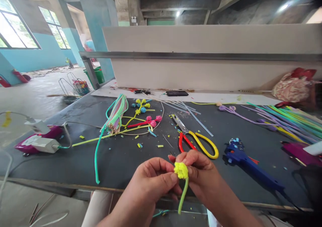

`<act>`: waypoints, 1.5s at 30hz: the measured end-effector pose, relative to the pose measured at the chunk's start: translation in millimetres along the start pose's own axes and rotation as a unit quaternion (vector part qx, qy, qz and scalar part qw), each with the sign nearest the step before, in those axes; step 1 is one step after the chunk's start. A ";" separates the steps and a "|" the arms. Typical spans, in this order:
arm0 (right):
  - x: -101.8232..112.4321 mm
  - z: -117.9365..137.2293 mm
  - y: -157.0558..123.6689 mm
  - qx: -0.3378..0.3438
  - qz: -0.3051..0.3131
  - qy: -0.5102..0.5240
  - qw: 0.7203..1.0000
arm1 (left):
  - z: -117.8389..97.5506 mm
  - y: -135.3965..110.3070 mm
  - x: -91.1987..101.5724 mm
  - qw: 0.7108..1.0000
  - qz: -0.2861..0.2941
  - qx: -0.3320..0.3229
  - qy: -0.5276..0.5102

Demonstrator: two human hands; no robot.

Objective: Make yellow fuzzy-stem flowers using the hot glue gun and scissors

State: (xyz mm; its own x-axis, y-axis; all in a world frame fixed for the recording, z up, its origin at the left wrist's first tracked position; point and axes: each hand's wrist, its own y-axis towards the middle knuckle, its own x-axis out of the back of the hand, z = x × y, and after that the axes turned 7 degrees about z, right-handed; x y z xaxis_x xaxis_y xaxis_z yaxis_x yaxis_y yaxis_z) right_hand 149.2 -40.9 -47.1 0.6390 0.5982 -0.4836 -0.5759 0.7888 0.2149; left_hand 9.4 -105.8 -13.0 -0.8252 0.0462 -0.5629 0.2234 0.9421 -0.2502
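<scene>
A yellow-green pipe cleaner [181,176] with a curled, ball-shaped top is pinched between both my hands at the table's front edge; its stem hangs down. My left hand [153,180] grips it from the left with thumb and fingers closed. From the right, my right hand [198,170] has its fingers wrapped round the curled top.
On the dark table [83,153] lie red-and-yellow scissors [195,140], a blue glue gun [245,160], a bundle of coloured pipe cleaners [115,114], finished small flowers [148,119], more stems at the right [289,119], a phone [176,93] and a power strip [37,141] at the left.
</scene>
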 end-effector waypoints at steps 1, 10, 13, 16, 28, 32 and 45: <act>-0.2 0.3 0.2 0.002 0.002 -0.011 1.000 | -1.3 -1.9 0.0 1.000 0.000 0.004 0.000; -10.0 -0.9 -1.9 -0.062 -0.035 0.019 0.997 | 7.7 -4.4 5.7 0.988 -0.071 -0.026 0.131; -16.2 -5.7 -3.9 -0.126 -0.047 0.107 0.985 | 19.0 1.0 10.9 0.953 -0.122 -0.160 0.227; -19.5 -8.6 -4.6 -0.141 -0.066 0.165 0.974 | 23.2 4.4 15.6 0.856 -0.140 -0.327 0.375; -17.5 -7.4 -3.4 -0.142 -0.035 0.209 0.967 | 6.7 0.2 17.7 0.646 -0.088 -0.502 0.568; -18.7 -5.3 -3.2 -0.156 -0.019 0.211 0.965 | -1.4 -1.7 18.4 0.636 -0.070 -0.482 0.598; -16.2 -2.3 -4.7 -0.170 -0.069 0.137 0.973 | -14.3 0.6 23.3 0.632 -0.015 -0.469 0.617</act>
State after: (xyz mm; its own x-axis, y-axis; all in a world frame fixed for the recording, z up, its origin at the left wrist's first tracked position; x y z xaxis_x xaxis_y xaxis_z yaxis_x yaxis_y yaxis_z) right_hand 140.4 -54.6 -42.3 0.5889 0.3935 -0.7060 -0.6601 0.7382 -0.1391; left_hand -17.2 -99.4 -15.0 -0.7280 -0.2968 0.6180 0.2700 0.7045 0.6563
